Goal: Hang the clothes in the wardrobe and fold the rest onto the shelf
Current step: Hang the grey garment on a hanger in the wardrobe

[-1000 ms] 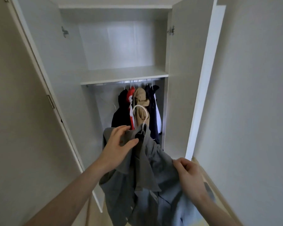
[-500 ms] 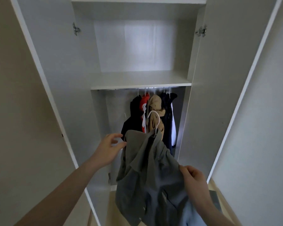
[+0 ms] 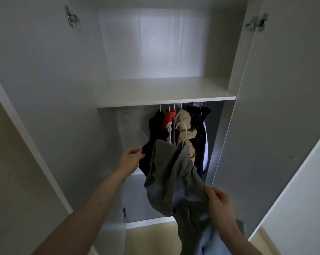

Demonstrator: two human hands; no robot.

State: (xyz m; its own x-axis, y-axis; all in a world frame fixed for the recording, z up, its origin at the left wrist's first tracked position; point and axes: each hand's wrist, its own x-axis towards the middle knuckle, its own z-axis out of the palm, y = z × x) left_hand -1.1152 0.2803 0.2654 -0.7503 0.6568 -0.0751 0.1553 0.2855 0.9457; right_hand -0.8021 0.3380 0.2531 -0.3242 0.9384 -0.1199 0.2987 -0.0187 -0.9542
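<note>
Hands: the right hand (image 3: 220,205) pinches the lower cloth of the grey shirt (image 3: 174,181); the left hand (image 3: 130,159) is spread loose, holding nothing, just left of the shirt's shoulder.
Edges: both white doors stand wide open, the left door (image 3: 45,89) and right door (image 3: 277,89) flanking the opening.
Open room: the space under the shelf (image 3: 164,94) to the left of the hung clothes (image 3: 181,126) is free; the hung clothes crowd the right half.
Change: half a second back the left hand touched the shirt's shoulder; it is now apart from it, and the wardrobe fills more of the view.
Grey shirt: it sits on a white hanger (image 3: 183,131), hook upright, raised in front of the hung clothes and below the shelf, crumpled, its tail trailing down past the right hand.
</note>
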